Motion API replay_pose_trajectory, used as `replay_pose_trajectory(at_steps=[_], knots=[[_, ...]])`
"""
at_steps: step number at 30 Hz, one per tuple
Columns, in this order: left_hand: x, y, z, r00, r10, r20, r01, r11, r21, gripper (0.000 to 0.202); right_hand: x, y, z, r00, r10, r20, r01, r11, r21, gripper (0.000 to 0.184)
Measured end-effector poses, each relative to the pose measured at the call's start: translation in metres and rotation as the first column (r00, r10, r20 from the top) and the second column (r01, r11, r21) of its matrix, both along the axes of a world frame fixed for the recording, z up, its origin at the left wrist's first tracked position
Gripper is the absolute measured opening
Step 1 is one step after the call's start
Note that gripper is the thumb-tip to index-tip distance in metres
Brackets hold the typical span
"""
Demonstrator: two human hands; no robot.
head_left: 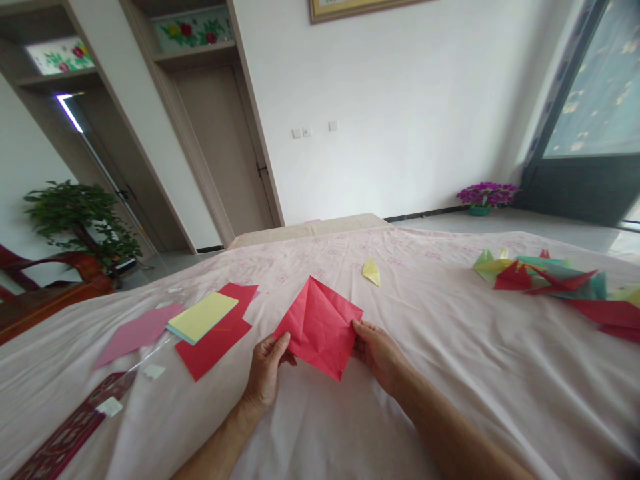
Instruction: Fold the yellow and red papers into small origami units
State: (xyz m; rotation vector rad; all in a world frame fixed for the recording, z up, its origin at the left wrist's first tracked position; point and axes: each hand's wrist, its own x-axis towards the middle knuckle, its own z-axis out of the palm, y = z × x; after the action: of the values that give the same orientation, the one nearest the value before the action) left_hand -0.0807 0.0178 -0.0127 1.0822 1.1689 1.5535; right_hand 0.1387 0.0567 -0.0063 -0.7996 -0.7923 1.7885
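The left hand (267,367) is pinching the red sheet (320,330) at its left corner, thumb on top and fingers passing beneath. The right hand (377,353) is holding the opposite corner in a similar narrow pinch. Between them the sheet is lying spread out as a diamond, one corner pointing away from the person; whether it is touching the pale cover (450,400) below cannot be told.

Progress, as judged: creases are crossing the sheet, so some folding appears done, but it is showing no finished shape and most of the shaping seems to be left.

Just beyond, a small folded yellow piece (371,272) is resting alone. Well to the right, a group of folded paper pieces (555,277) is sitting, apparently completed. To the left, a yellow sheet (205,317) is lying partly over red paper (215,348), with pink paper (135,333) beside; these are appearing flat and unworked.
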Motion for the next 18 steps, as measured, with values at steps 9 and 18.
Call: replay_pose_trajectory(at_steps=[9, 18], knots=[[-0.0011, 0.0010, -0.0004, 0.998, -0.052, 0.024, 0.052, 0.999, -0.005, 0.028, 0.0003, -0.0019, 0.0019, 1.000, 0.028, 0.013, -0.029, 0.998, 0.052, 0.012], [-0.0005, 0.0003, -0.0009, 0.995, -0.093, 0.021, 0.093, 0.996, 0.001, 0.031, -0.0009, -0.0022, 0.0050, 1.000, -0.007, 0.002, 0.007, 1.000, 0.011, 0.015]])
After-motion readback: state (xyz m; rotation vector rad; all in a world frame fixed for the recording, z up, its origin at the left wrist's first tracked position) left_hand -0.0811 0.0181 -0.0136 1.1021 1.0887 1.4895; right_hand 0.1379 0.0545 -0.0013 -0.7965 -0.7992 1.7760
